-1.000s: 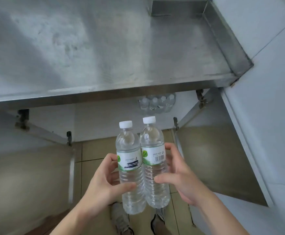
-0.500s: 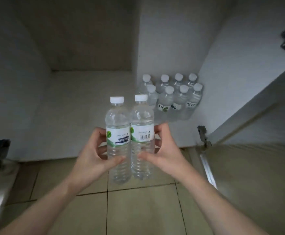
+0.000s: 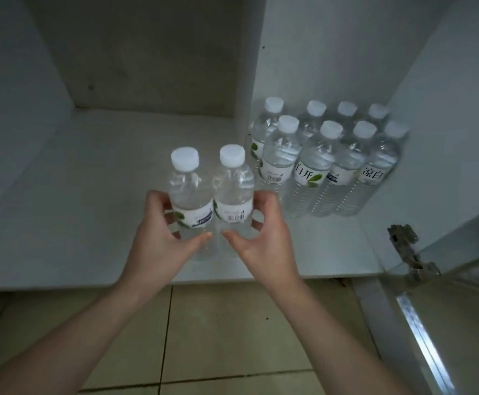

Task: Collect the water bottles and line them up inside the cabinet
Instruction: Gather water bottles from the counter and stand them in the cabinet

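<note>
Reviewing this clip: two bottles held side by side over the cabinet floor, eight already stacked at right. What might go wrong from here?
1. Each hand, left and right, holds its bottle low, below the label; the left bottle or right bottle might tip when set down.
2. Sliding them right may bump the stored bottles, which stand tightly packed.
3. They sit near the shelf's front edge; one could topple out.

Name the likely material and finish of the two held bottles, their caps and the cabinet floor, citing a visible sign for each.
Left bottle and right bottle: clear glossy plastic, see-through and ribbed. Caps: opaque white plastic, probably. Cabinet floor: matte white board, perhaps laminate; no shine.
</note>
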